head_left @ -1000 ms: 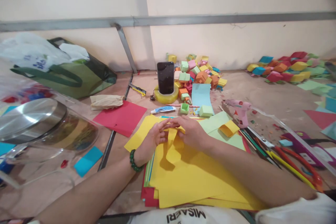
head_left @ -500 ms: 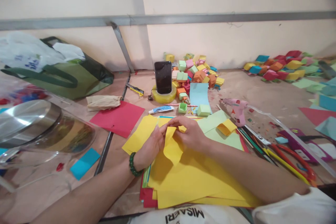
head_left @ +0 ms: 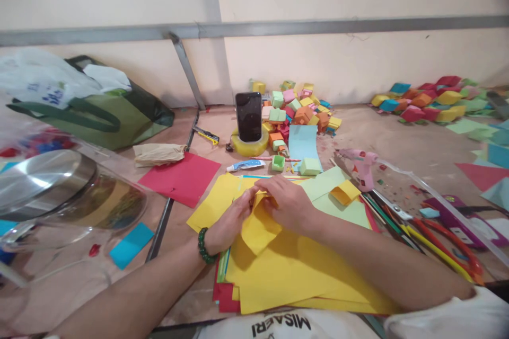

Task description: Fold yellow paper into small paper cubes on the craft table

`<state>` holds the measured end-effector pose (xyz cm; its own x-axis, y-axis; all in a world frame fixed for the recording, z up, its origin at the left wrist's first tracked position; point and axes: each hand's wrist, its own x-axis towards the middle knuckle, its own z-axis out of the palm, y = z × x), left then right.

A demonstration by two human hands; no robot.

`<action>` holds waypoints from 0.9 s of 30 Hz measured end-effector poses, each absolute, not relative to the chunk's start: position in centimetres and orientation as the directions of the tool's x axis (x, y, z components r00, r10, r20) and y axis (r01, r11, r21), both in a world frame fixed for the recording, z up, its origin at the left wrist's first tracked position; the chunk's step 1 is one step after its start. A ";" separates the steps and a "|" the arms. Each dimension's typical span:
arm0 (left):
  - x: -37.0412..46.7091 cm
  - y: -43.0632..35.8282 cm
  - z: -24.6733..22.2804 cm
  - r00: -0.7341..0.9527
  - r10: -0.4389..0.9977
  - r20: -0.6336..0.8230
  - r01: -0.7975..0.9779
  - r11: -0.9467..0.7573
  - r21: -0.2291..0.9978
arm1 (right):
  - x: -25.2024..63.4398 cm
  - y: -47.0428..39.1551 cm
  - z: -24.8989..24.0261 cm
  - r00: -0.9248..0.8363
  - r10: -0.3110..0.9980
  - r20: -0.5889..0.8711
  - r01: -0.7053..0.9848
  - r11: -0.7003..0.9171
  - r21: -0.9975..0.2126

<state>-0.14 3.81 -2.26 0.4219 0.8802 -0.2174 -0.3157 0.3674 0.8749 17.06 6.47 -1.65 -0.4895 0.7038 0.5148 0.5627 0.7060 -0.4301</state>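
Note:
A curved piece of yellow paper is held between my two hands, above a stack of yellow sheets. My left hand, with a green bead bracelet at the wrist, is closed on the paper's left side. From the right, my right hand grips its upper edge, the fingers bent over it. The fingertips of both hands meet at the top of the piece. Part of the fold is hidden behind the fingers. Just beyond stand a small green open paper box and a pale green paper box.
A phone leans upright in a yellow tape roll, beside a pile of coloured paper boxes. To the right lie a pink glue gun and orange-handled scissors. A lidded jar and a green bag are left.
The yellow paper has turned between my fingers, and its lower part now spreads wider and further left. My hands stay in nearly the same place. The view has shifted slightly.

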 end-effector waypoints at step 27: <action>0.1 4.4 -1.5 0.067 0.997 -0.050 -0.053 0.053 0.997 | 16.4 6.1 -0.9 -0.421 0.905 -0.059 0.473 0.164 -0.866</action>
<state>0.06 4.40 -1.51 0.0668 0.9965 -0.0496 -0.0531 0.0532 0.9972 16.41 6.06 -0.87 -0.4210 0.9051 -0.0588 0.4729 0.1638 -0.8658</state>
